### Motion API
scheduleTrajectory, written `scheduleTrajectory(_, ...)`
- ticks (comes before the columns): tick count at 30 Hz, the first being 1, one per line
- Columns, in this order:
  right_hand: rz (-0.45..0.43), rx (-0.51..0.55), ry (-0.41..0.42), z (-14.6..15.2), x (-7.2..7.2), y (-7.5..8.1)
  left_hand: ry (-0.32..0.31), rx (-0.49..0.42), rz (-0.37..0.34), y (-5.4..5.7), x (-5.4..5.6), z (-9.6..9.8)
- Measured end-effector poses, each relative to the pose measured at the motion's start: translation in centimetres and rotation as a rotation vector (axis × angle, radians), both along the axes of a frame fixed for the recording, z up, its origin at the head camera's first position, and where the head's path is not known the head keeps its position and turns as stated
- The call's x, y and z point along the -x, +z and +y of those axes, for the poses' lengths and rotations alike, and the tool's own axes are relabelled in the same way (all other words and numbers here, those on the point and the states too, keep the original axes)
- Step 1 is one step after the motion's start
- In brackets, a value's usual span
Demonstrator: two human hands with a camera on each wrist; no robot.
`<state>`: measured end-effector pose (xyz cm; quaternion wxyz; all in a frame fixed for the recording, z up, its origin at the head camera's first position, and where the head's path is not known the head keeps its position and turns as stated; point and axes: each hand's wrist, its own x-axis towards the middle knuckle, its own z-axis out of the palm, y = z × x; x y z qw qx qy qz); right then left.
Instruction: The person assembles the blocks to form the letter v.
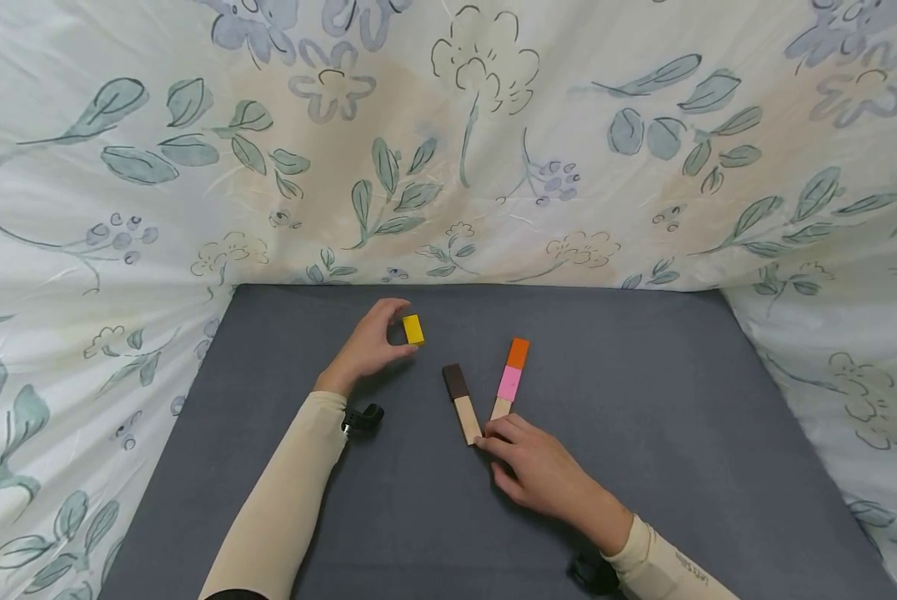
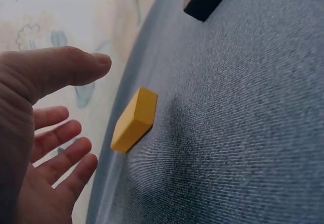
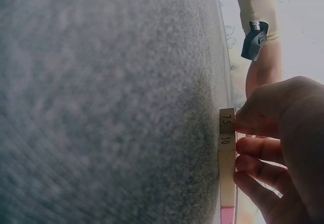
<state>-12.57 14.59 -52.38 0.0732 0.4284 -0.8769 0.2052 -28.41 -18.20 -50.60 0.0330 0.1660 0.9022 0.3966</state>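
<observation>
In the head view a small yellow block [image 1: 413, 330] lies on the grey cloth, between the thumb and fingers of my left hand [image 1: 368, 346]. The left wrist view shows a gap between that hand and the yellow block [image 2: 135, 120]. My right hand [image 1: 538, 471] touches the near ends of two wooden strips with loosely bent fingers. One strip has a dark brown part [image 1: 455, 382] and a bare wood part [image 1: 467, 421]. The other has orange [image 1: 518, 352], pink [image 1: 508, 384] and bare wood, partly hidden by the fingers. Printed end faces [image 3: 227, 120] read 75 and 50.
A grey cloth [image 1: 643, 375] covers the table. Floral fabric [image 1: 478, 167] hangs behind it and along both sides. A dark wrist camera [image 1: 364, 418] sits on my left wrist, another [image 1: 593, 575] on my right.
</observation>
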Motion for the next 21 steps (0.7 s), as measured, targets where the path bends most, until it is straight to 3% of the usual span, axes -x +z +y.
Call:
scheduleTrajectory(8, 0.007, 0.014, 0.000, 0.0, 0.0, -0.2, 0.015, 0.023, -0.034, -0.6, 1.1, 0.0)
scheduleTrajectory(21, 0.006, 0.011, -0.001, 0.1, 0.0, -0.2, 0.019, 0.011, -0.061, -2.0, 1.6, 0.0)
